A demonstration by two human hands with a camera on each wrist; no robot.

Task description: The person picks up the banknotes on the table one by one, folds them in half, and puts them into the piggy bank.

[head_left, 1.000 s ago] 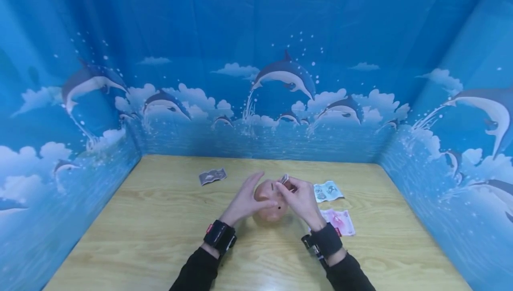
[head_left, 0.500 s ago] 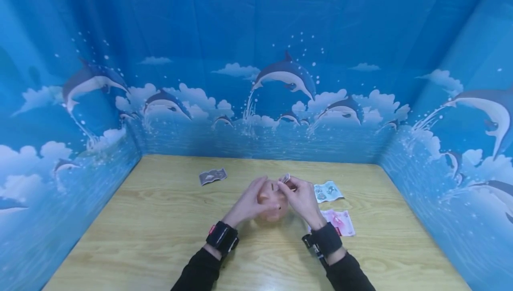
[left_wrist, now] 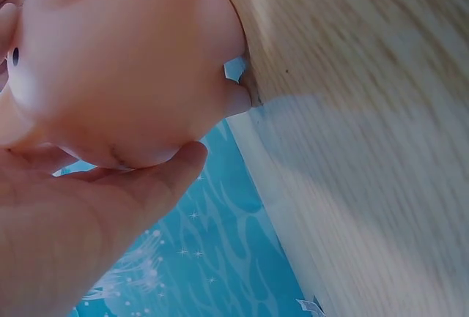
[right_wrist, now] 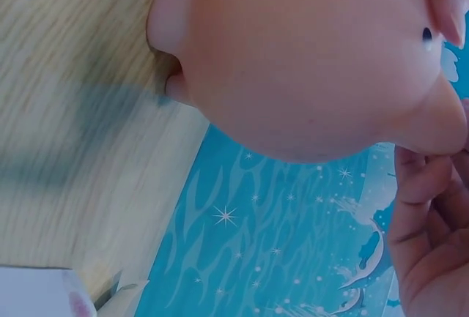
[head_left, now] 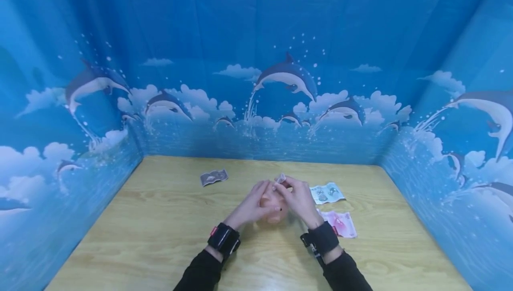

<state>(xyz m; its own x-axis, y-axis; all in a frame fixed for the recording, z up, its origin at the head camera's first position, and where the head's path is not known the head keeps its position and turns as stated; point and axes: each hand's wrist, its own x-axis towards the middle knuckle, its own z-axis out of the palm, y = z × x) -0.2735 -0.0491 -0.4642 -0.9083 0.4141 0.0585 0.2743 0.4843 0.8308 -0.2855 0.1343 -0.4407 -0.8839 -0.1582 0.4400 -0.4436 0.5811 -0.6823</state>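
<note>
Three notes (head_left: 327, 193) lie out, ten and three o'clock from our piggy bank (left_wrist: 132, 53). Left hand (head_left: 251, 206) cups it; right hand (head_left: 298, 198) pinches our folded note (head_left: 281, 178), not fully in.

The sleeved left forearm (head_left: 202, 268) and right forearm (head_left: 345, 271) are extending forward and slanting inward, the left hand (head_left: 249, 207) is curving with thumb (head_left: 269, 210) spread apart from its fingers (head_left: 259, 188), and the right hand (head_left: 297, 198) is sitting close opposite it, pinching between thumb and forefinger, other fingers curling.
</note>
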